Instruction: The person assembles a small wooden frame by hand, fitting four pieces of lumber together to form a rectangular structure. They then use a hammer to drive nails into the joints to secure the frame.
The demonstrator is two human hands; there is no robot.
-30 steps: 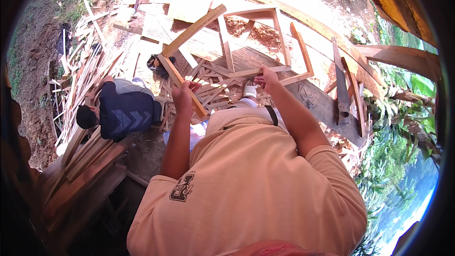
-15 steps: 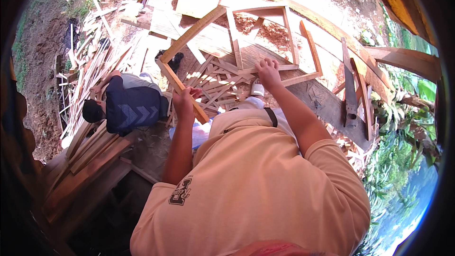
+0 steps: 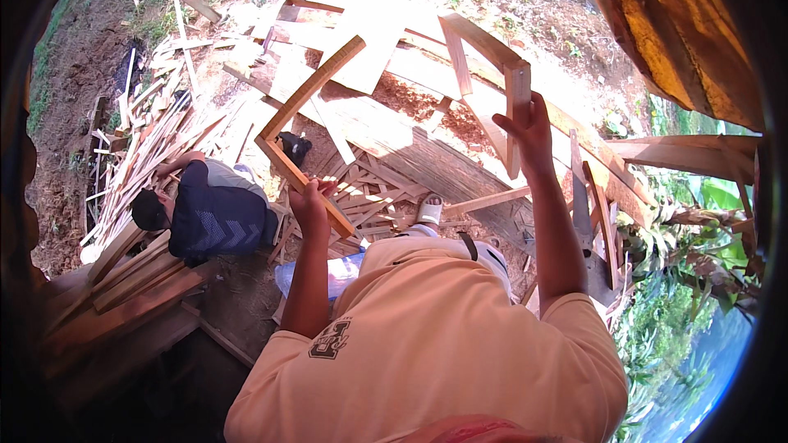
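Left hand [image 3: 310, 201] with grip clamped on near left rail of a large rectangular pale wooden frame [image 3: 316, 90], right hand [image 3: 529, 127] grip clamped on its right rail, frame raised above scattered wooden offcuts [image 3: 373, 189], crouching person in dark patterned shirt [image 3: 215, 212] at left

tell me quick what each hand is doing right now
Left hand: closed on the lower rail of a wooden frame.
Right hand: closed on the upright end of a second wooden frame, raised above the wood pile.
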